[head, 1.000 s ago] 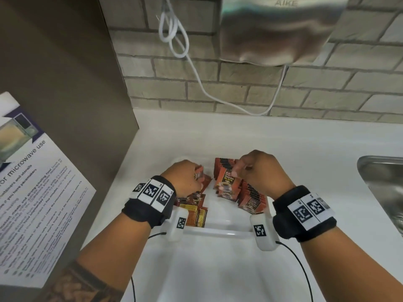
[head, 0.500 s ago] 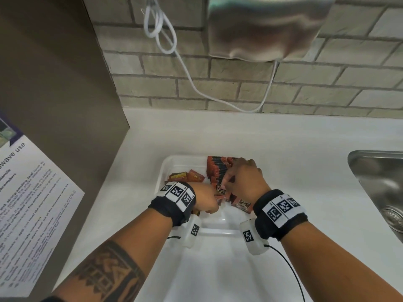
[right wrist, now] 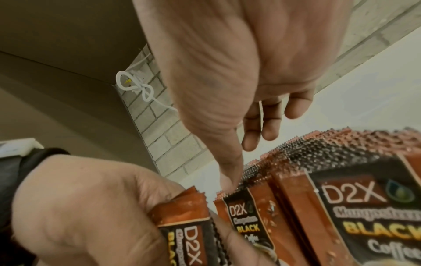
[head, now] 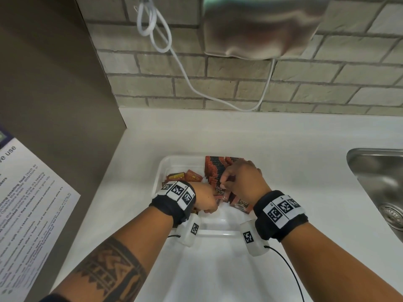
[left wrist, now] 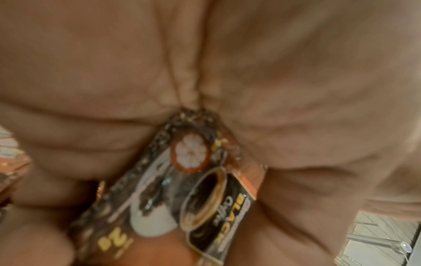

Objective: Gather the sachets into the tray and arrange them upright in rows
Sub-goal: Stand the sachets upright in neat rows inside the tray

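Observation:
A translucent white tray (head: pixel 214 232) sits on the white counter. Orange-and-black coffee sachets stand upright in rows (head: pixel 214 168) along its right half, seen close as a packed row (right wrist: pixel 341 162). Several loose sachets (head: pixel 185 175) lie at the tray's far left. My left hand (head: pixel 210 209) is over the tray's near left and grips a small bunch of sachets (left wrist: pixel 198 189) (right wrist: pixel 182 225). My right hand (head: pixel 223 184) is at the front of the row. Its thumb tip (right wrist: pixel 229 186) sits on the top edge of the front sachet (right wrist: pixel 248 212), pinching it; the forefinger is hidden.
A steel sink (head: pixel 379 182) is set into the counter (head: pixel 294 149) at the right. A brown side panel (head: pixel 54 94) with a printed notice (head: pixel 28 203) closes the left. On the brick wall hang a hand dryer (head: pixel 261 29) and a looped white cable (head: pixel 181 66).
My left hand has drawn back from the tray's far left to its near side, still holding sachets. My right hand has lowered its sachet onto the front of the upright row.

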Tool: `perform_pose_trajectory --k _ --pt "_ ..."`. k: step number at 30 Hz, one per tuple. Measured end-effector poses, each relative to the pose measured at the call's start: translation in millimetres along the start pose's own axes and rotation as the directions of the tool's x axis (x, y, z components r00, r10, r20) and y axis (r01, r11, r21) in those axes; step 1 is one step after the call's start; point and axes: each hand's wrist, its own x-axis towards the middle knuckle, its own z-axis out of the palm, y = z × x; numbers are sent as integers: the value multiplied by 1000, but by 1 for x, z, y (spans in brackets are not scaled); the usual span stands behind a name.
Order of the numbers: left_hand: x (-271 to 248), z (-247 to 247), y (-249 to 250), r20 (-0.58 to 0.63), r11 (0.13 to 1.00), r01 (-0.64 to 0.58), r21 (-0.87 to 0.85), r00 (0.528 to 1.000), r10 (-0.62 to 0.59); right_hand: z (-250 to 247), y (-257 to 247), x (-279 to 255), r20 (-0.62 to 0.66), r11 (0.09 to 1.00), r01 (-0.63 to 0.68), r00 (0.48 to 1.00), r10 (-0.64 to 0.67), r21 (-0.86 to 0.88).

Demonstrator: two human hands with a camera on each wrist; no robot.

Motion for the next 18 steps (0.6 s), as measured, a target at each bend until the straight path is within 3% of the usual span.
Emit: perform_pose_trajectory --k 4,7,9,12,14,18 --pt "-3 -1 -4 7 998 -17 -54 1000 18 -6 4 -1 -71 998 34 997 -29 57" --pt "-11 -7 -13 -20 972 -69 -225 998 66 -18 5 -6 -104 989 74 993 -61 126" --pt "-13 -11 -23 -71 946 -103 -308 994 85 -26 3 -13 -71 981 98 994 -88 165" --pt "-15 -11 -38 -131 897 -184 -402 981 142 -31 -4 -25 79 943 62 993 -92 327" --pt "-17 -9 -42 -199 791 -264 -551 963 183 -30 -8 -28 113 905 45 988 -102 423" --pt "-26 -5 -37 -312 513 -382 -769 924 220 -30 -5 -23 -2 888 72 997 -80 455"
